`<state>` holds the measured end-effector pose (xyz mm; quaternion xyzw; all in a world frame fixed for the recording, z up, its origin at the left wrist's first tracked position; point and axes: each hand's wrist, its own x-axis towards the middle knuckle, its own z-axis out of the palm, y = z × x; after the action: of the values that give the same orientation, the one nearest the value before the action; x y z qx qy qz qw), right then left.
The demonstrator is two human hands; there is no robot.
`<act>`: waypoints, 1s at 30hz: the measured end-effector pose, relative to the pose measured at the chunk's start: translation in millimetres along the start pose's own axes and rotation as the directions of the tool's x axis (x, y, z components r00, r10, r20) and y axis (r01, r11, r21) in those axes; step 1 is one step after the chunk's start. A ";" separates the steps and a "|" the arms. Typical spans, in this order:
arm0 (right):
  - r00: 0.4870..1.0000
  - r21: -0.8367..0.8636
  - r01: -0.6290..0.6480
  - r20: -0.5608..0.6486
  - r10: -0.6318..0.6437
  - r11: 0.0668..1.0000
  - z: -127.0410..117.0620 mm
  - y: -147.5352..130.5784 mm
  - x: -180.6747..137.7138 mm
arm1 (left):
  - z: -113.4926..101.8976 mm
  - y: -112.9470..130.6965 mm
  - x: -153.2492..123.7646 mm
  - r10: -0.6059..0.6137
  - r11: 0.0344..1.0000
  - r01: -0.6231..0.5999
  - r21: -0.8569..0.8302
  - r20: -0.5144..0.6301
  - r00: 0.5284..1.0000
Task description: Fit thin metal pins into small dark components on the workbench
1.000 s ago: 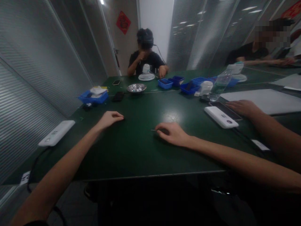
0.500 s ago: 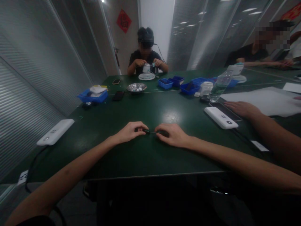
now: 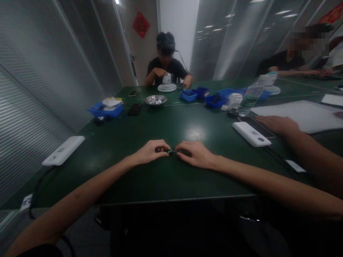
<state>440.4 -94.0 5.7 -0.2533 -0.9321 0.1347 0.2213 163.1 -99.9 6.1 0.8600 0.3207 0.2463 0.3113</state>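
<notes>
Both my hands rest together on the dark green table (image 3: 150, 178), near its front middle. My left hand (image 3: 151, 151) is closed in a pinch on a small dark part (image 3: 169, 151) at its fingertips. My right hand (image 3: 194, 153) is closed too, pinching a thin metal pin (image 3: 174, 151) that points left into that part. The two sets of fingertips almost touch. The part is too small and dim to name.
A white power bank (image 3: 63, 150) with a cable lies at the left edge; another (image 3: 251, 133) lies right, beside a co-worker's hand (image 3: 277, 124) on a phone. Farther back: blue bins (image 3: 106, 110), a steel bowl (image 3: 155, 100), a water bottle (image 3: 249, 97), a seated person (image 3: 166, 67) with a small fan.
My left hand came in from the left and closed on the small part. It now meets my right hand, which has stayed in place with the pin.
</notes>
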 end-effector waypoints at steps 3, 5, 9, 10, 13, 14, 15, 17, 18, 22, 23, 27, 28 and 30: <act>1.000 -0.004 0.019 0.005 -0.019 1.000 1.7 -0.3 0.4 | 4.7 3.8 2.1 0.008 1.000 -0.008 0.014 0.016 1.000; 1.000 0.002 0.020 0.003 -0.020 1.000 1.9 -0.3 0.3 | 5.7 4.8 2.6 -0.005 0.999 0.005 0.042 -0.006 1.000; 1.000 0.005 0.013 -0.004 -0.013 1.000 0.1 -0.7 0.1 | 1.6 -2.1 1.5 -0.057 0.989 0.071 0.132 -0.110 0.992; 1.000 -0.003 0.003 -0.011 -0.003 1.000 -0.4 -0.8 0.1 | -0.2 -5.0 0.9 -0.072 0.984 0.093 0.152 -0.140 0.988; 0.998 -0.023 -0.054 -0.044 0.053 0.998 -1.6 -0.6 0.4 | -5.8 -10.8 -1.3 -0.115 0.971 0.158 0.181 -0.229 0.967; 0.996 -0.022 -0.077 -0.056 0.076 0.997 -2.0 -0.4 0.5 | -7.5 -10.6 -2.2 -0.117 0.969 0.166 0.183 -0.250 0.961; 0.993 -0.019 -0.102 -0.069 0.100 0.995 -2.4 0.0 0.5 | -9.0 -9.1 -3.3 -0.109 0.970 0.161 0.185 -0.263 0.959; 0.983 -0.013 -0.163 -0.091 0.161 0.987 -3.2 1.2 0.7 | -10.7 -2.1 -6.0 -0.054 0.976 0.106 0.188 -0.261 0.964; 0.975 -0.012 -0.197 -0.102 0.195 0.980 -3.6 2.0 0.8 | -10.8 2.9 -7.7 -0.012 0.980 0.058 0.190 -0.236 0.972; 0.945 -0.002 -0.295 -0.146 0.292 0.955 -4.1 5.9 1.4 | -5.3 22.5 -13.9 0.174 0.967 -0.173 0.190 0.011 0.985; 0.941 0.001 -0.306 -0.154 0.302 0.952 -4.0 6.6 1.6 | -3.5 24.9 -14.5 0.207 0.958 -0.218 0.186 0.077 0.975; 0.934 -0.002 -0.327 -0.152 0.323 0.945 -3.7 7.2 2.2 | -8.3 15.0 -13.2 0.219 0.942 -0.246 0.228 0.138 0.966; 0.934 -0.002 -0.330 -0.145 0.326 0.944 -3.8 6.9 2.2 | -14.5 7.3 -13.2 0.193 0.941 -0.215 0.261 0.109 0.975; 0.936 0.000 -0.330 -0.131 0.327 0.944 -4.2 6.3 2.1 | -33.2 -13.1 -16.1 0.115 0.933 -0.120 0.339 0.036 0.993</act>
<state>443.4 -86.9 7.8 -0.4159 -0.8618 0.1431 0.2527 126.3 -90.9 16.2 0.9205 0.3040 0.1983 0.1450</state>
